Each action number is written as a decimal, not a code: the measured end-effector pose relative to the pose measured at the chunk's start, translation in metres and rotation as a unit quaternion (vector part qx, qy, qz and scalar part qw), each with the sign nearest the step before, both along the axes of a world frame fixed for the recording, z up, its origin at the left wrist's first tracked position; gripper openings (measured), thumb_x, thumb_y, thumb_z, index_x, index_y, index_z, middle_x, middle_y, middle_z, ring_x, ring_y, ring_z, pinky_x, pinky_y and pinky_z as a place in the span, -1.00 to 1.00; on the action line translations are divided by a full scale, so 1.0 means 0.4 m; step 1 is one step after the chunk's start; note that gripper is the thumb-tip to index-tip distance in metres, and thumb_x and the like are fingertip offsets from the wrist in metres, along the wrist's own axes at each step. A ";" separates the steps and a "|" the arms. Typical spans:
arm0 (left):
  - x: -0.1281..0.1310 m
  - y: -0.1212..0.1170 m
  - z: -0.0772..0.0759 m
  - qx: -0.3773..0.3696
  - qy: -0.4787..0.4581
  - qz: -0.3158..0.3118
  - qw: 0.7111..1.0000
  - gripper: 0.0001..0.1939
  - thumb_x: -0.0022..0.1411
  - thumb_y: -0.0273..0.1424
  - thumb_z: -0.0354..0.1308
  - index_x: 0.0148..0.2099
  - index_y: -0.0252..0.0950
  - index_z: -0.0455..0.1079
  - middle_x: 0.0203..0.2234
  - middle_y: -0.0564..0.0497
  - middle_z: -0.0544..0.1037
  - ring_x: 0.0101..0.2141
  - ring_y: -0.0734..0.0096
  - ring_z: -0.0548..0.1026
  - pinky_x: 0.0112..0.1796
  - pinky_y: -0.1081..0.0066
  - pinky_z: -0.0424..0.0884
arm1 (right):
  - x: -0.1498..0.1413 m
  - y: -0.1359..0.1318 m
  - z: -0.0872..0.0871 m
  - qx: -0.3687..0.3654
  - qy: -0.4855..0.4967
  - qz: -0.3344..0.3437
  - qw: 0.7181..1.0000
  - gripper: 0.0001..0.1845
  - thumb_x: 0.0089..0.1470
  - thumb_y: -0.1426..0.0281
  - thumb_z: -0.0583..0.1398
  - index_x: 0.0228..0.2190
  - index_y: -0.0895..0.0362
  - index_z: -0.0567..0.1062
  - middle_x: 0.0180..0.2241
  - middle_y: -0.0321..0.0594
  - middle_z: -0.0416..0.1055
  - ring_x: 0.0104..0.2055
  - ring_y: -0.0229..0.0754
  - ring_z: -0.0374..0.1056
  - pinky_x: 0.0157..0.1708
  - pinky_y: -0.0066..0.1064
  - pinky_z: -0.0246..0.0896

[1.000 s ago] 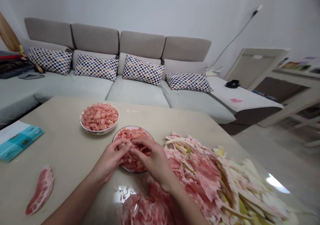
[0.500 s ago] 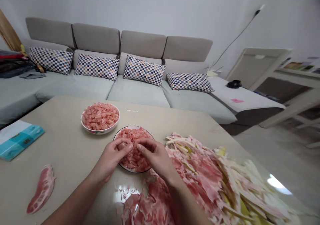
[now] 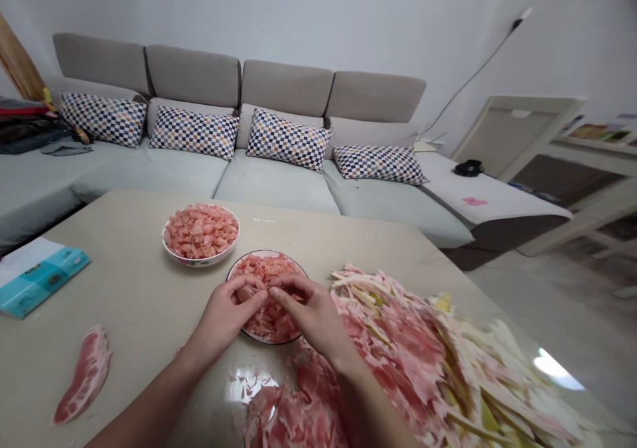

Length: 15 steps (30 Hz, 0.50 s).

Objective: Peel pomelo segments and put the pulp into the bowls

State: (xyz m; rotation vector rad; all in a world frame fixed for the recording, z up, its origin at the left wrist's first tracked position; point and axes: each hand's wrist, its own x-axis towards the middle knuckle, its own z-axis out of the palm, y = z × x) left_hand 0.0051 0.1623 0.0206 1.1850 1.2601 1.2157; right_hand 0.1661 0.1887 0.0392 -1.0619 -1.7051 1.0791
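- Packet (image 3: 44, 279): blue and white, flat on the left of the table (image 3: 142, 328).
- Segment (image 3: 82, 375): one, curved, pink with pale ridges; we note it on bare table, well apart from the fingers of both hands.
- Bowl (image 3: 205, 261): white, heaped with loose pink flakes, beyond the hands and to their left.
- Left hand (image 3: 229, 308): thumb and fingers curled into a near-closed pinch, with a piece between them.
- Piece (image 3: 245, 294): pale pink, glossy, partly hidden; we see it behind the left thumb, above the dish.
- Dish (image 3: 259, 339): pale, dark-rimmed, directly below both hands.
- Pulp (image 3: 273, 318): pink, moist, in loose flakes filling the dish, under the fingertips.
- Right hand (image 3: 311, 308): thumb and forefinger tips nearly together, beside the left's; we cannot tell whether they grip anything.
- Scraps (image 3: 393, 342): pink skins and yellowish-white rind, piled right of the dish and around the right forearm.
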 end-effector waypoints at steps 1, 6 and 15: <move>0.000 -0.001 0.001 -0.002 -0.002 -0.001 1.000 -0.78 0.11 -0.24 0.25 -0.29 -0.30 0.46 -0.60 0.15 0.30 -0.52 0.51 0.22 -0.47 0.55 0.17 | 0.002 0.002 -0.003 -0.007 0.012 -0.001 1.000 -0.86 0.05 0.32 0.25 -0.37 0.11 0.61 -0.30 -0.18 0.58 -0.22 -0.11 0.46 -0.15 -0.30 0.32; -0.004 -0.007 0.009 -0.009 -0.032 -0.003 0.999 -0.75 0.11 -0.22 0.24 -0.27 -0.32 0.46 -0.59 0.13 0.34 -0.52 0.52 0.23 -0.47 0.55 0.17 | 0.007 0.012 -0.026 -0.051 0.066 -0.017 0.996 -0.81 -0.01 0.26 0.31 -0.38 0.11 0.63 -0.31 -0.16 0.60 -0.22 -0.07 0.48 -0.15 -0.27 0.34; -0.002 -0.007 0.024 -0.023 -0.070 -0.014 0.997 -0.74 0.10 -0.23 0.26 -0.26 -0.34 0.45 -0.61 0.13 0.38 -0.52 0.52 0.27 -0.46 0.54 0.20 | -0.011 0.000 -0.034 -0.049 0.097 -0.063 0.992 -0.79 -0.04 0.24 0.33 -0.39 0.11 0.63 -0.31 -0.14 0.60 -0.25 -0.06 0.48 -0.21 -0.28 0.36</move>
